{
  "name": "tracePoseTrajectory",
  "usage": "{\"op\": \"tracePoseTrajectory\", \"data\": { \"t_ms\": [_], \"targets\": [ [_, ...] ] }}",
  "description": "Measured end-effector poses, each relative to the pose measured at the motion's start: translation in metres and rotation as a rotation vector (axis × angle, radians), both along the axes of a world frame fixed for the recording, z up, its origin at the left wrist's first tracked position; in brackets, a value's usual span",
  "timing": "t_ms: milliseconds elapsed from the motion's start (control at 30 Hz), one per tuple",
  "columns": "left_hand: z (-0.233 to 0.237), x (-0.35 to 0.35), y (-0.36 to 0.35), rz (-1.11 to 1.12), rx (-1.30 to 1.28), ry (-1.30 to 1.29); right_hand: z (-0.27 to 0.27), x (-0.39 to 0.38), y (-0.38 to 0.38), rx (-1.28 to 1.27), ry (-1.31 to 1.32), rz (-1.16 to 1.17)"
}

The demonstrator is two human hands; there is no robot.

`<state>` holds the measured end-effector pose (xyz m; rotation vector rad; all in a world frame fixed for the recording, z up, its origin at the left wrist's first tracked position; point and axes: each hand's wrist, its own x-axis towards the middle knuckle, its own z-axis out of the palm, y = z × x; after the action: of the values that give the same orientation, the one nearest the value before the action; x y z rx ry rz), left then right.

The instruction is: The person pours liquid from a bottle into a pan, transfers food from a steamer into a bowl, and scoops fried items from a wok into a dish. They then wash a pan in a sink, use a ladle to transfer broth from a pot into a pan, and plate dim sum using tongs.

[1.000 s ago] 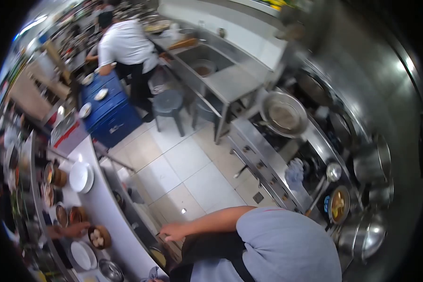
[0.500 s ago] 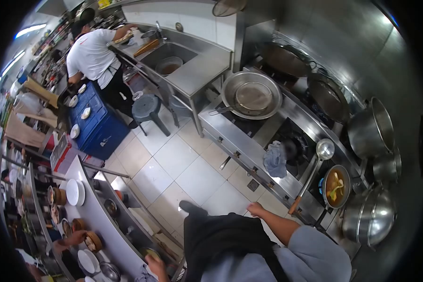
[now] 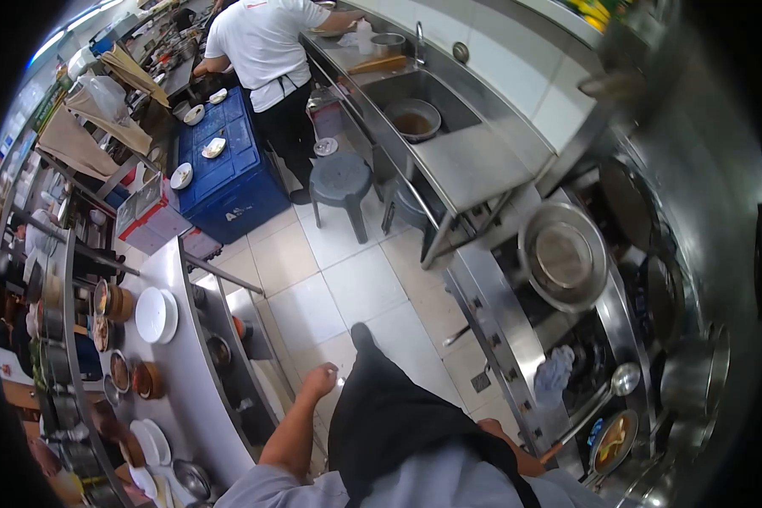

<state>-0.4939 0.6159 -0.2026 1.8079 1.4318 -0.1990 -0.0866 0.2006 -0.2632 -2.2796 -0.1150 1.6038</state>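
My left hand (image 3: 320,381) hangs over the tiled floor to the left of my black apron, fingers curled in, with nothing visible in it. Mostly tucked behind the apron's right side is my right hand (image 3: 491,426); its fingers are blurred and hidden. It is nearest the stove front (image 3: 508,364). On the stove, a long-handled ladle (image 3: 624,379) lies with its wooden grip toward me. Beside it a pan (image 3: 637,423) holds brown broth with a pale yellow-green piece of food, over a blue flame. A grey-blue cloth (image 3: 554,374) lies by a burner.
A strainer (image 3: 560,259) rests in a wide metal basin (image 3: 533,233). Ahead stand a grey stool (image 3: 340,179), a sink counter (image 3: 491,165) and a blue chest (image 3: 237,199) with small dishes. A co-worker (image 3: 262,51) stands beyond. At left, a shelf (image 3: 199,389) carries plates and steamers.
My view has turned right and moved forward, so the stool and sink look closer. My left hand has swung forward into fuller view; my right hand has dropped back beside the apron.
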Motion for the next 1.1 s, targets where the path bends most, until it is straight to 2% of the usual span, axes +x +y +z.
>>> {"op": "tracePoseTrajectory", "data": {
  "t_ms": [67,133,200,267,333,433,567,667,800,933,1000,1100],
  "targets": [
    [-0.014,0.008,0.051,-0.066,-0.038,-0.052,0.024,-0.001,0.065,0.041,-0.049,-0.067],
    [-0.032,0.015,0.100,-0.118,-0.043,-0.069,-0.032,0.024,0.095,0.248,-0.212,0.417],
    [-0.045,0.020,0.150,-0.159,-0.011,-0.049,-0.024,0.016,0.182,0.188,-0.430,0.302],
    [-0.028,0.033,0.203,-0.110,-0.056,-0.020,0.035,0.019,0.281,0.344,-0.464,0.356],
    [-0.021,0.040,0.256,-0.102,-0.021,-0.014,0.062,0.020,0.361,0.565,-0.502,0.263],
    [-0.020,0.058,0.326,-0.051,-0.019,-0.039,0.129,0.033,0.489,0.705,-0.282,0.113],
    [-0.038,0.076,0.394,-0.022,-0.028,0.000,0.177,0.086,0.645,0.914,-0.328,0.088],
    [-0.060,0.075,0.432,0.006,-0.068,0.022,0.188,0.153,0.773,1.020,-0.367,0.022],
    [-0.075,0.076,0.477,0.230,-0.154,0.044,0.184,0.255,0.953,1.186,-0.654,0.175],
    [-0.053,0.090,0.532,0.322,-0.164,0.017,0.190,0.340,1.118,1.003,-0.661,0.263],
    [-0.043,0.106,0.558,0.330,-0.147,-0.036,0.178,0.377,1.186,1.043,-0.761,0.228],
    [-0.014,0.149,0.614,0.311,-0.116,-0.118,0.150,0.447,1.272,0.853,-1.019,0.214]
  ]
}}
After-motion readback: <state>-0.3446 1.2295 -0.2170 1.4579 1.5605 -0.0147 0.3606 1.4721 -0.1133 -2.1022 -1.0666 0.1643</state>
